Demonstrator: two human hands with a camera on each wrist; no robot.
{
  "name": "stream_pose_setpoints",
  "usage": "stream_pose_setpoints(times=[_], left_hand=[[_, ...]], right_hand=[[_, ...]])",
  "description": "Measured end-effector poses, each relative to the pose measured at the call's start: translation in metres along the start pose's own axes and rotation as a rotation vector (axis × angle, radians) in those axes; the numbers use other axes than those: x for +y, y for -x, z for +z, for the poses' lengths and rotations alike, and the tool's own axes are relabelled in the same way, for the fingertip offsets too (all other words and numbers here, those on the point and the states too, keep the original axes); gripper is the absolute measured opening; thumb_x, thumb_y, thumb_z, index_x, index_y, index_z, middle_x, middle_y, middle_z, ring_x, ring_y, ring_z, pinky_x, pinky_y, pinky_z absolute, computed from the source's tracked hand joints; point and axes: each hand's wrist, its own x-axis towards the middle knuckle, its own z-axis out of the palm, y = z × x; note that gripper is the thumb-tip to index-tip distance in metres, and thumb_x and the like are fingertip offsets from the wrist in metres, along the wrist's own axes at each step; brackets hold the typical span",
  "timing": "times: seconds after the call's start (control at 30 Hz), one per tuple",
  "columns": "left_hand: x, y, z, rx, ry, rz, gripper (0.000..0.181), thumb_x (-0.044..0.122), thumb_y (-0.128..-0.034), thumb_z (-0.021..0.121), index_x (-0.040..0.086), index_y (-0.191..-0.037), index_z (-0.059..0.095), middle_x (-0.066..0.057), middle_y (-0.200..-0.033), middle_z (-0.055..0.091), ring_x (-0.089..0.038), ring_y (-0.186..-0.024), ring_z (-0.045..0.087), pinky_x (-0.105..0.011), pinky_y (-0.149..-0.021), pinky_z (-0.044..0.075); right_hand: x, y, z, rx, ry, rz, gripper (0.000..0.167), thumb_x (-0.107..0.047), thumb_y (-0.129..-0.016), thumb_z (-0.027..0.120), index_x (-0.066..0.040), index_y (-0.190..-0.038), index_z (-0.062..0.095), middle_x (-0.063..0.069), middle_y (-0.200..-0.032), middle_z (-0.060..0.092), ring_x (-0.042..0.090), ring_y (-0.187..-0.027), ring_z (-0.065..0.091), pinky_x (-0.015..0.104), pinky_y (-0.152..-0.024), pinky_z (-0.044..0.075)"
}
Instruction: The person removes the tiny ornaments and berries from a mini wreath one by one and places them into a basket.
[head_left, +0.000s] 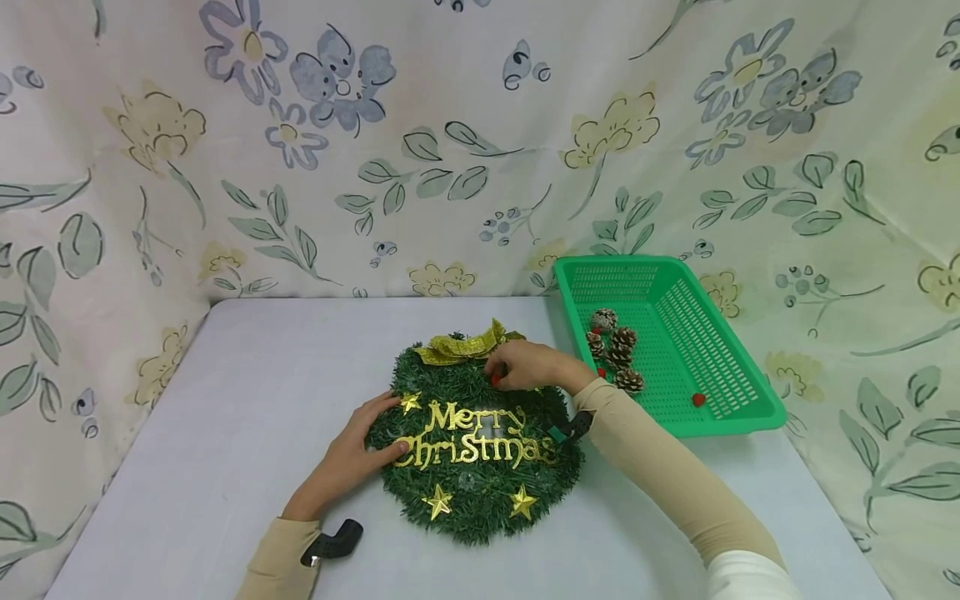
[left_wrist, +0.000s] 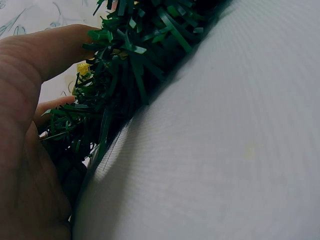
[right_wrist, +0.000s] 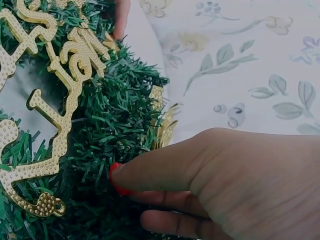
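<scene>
A green tinsel Christmas wreath (head_left: pixel 480 521) lies on the white table, bearing gold "Merry Christmas" lettering (head_left: pixel 468 447), several gold stars (head_left: pixel 438 502) and a gold bow (head_left: pixel 461 347) at its top. My left hand (head_left: pixel 358 442) holds the wreath's left edge, the thumb over its front near the lettering. In the left wrist view, the fingers (left_wrist: pixel 62 47) curve round the tinsel rim. My right hand (head_left: pixel 528 367) is at the upper right of the wreath, just below the bow. Between thumb and fingers it pinches a small red ornament (right_wrist: pixel 118 180) against the tinsel, partly hidden by the thumb.
A green plastic basket (head_left: pixel 738 425) stands at the table's back right. Inside are several pine cones (head_left: pixel 622 337) and small red ornaments (head_left: pixel 698 400), one of them apart on the right. Floral cloth (head_left: pixel 450 167) hangs behind the table (head_left: pixel 247 392).
</scene>
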Motion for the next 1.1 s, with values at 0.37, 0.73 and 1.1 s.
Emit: stream_pose_setpoints(times=[0.37, 0.73, 1.1], left_hand=[[0.0012, 0.0001, -0.0003, 0.001, -0.002, -0.001, 0.075, 0.044, -0.0937, 0.071, 0.022, -0.157, 0.037, -0.012, -0.168, 0.024, -0.044, -0.153, 0.024, -0.075, -0.112, 0.030], [0.0009, 0.0007, 0.0000, 0.004, -0.006, 0.003, 0.075, 0.044, -0.0937, 0.071, 0.022, -0.157, 0.038, -0.011, -0.168, 0.025, -0.044, -0.153, 0.025, -0.075, -0.112, 0.030], [-0.0019, 0.0001, 0.0009, 0.005, -0.006, 0.008, 0.074, 0.044, -0.0936, 0.072, 0.025, -0.157, 0.037, -0.010, -0.168, 0.025, -0.044, -0.153, 0.025, -0.075, -0.112, 0.031]], right_hand=[[-0.0011, 0.0004, -0.0011, 0.010, -0.017, 0.020, 0.021, -0.017, -0.099, 0.066, -0.014, -0.119, 0.071, 0.002, -0.115, 0.071, 0.014, -0.099, 0.066, 0.034, -0.085, 0.057], [-0.0005, -0.0015, -0.0004, 0.036, -0.025, 0.022, 0.020, -0.023, -0.101, 0.065, -0.018, -0.120, 0.069, 0.000, -0.112, 0.069, 0.012, -0.096, 0.064, 0.033, -0.081, 0.055], [-0.0017, 0.0001, -0.0028, 0.090, -0.083, -0.010, 0.023, -0.024, -0.101, 0.064, -0.013, -0.121, 0.070, 0.000, -0.107, 0.071, 0.011, -0.092, 0.064, 0.032, -0.082, 0.055]])
